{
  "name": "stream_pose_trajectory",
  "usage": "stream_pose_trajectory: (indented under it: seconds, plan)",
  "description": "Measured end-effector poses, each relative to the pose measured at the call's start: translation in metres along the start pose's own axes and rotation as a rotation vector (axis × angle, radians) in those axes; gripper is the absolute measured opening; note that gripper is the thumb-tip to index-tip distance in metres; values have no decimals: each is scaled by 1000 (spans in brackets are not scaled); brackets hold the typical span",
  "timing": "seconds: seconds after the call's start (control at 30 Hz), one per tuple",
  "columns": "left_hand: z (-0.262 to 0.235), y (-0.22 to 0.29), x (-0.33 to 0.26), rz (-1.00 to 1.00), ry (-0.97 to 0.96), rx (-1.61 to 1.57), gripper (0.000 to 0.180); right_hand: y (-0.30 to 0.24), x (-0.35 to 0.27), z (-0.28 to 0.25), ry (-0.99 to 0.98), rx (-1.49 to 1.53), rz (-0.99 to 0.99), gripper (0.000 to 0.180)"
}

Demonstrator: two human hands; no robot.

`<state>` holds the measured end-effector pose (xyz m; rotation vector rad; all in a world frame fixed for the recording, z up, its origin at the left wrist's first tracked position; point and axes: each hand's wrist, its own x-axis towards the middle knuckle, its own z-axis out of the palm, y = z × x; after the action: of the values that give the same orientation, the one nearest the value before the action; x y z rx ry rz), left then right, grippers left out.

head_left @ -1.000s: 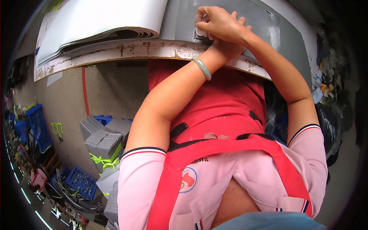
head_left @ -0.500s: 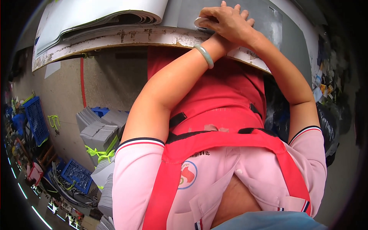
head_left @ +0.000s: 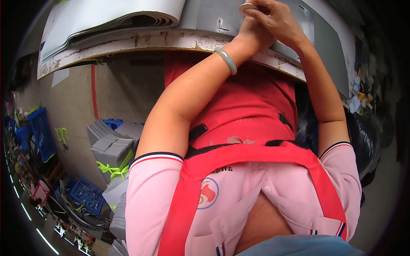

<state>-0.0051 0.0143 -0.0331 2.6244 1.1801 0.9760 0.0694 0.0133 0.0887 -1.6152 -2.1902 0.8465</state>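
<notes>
Both my hands are over the dark grey sheet (head_left: 205, 17) on the worktable, with my wrists crossed. My right hand (head_left: 279, 19) is uppermost and pinches a small round, pale disc (head_left: 247, 8) between thumb and fingers; its exact kind cannot be made out. Beneath it lies my left hand (head_left: 254, 34), a pale green bangle (head_left: 226, 60) around its wrist. The right hand covers most of the left hand's fingers. Close to the left hand, a white L-shaped mark (head_left: 221, 24) shows on the grey sheet.
A thick folded stack of white sheets (head_left: 115, 13) lies left on the table, by its chipped front edge (head_left: 145, 40). Below left stand grey bundles (head_left: 112, 147) with a green tie and blue baskets (head_left: 86, 195). Black plastic bags (head_left: 363, 138) sit at the right.
My right hand has moved right and away from me with the disc, uncovering the white L-shaped mark. The left hand's spread fingers, visible before, are now mostly hidden.
</notes>
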Motion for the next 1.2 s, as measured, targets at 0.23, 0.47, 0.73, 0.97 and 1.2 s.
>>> stream_pose_trajectory:
  seconds: [0.23,0.47,0.73,0.97,1.2]
  plan:
    - [-36,18,6,28,-59,-91,31,204,-84,-54,601,-100,477,32]
    - [-32,22,1,67,30,189,28,229,-99,-83,600,634,485,27]
    - [-60,44,-2,221,219,-394,34,212,-116,-64,388,923,295,22]
    - [-93,38,-37,207,-215,-184,30,184,-93,-51,547,1780,90,41]
    - [-102,-18,-5,124,-459,-409,28,221,-94,-37,589,1928,48,48]
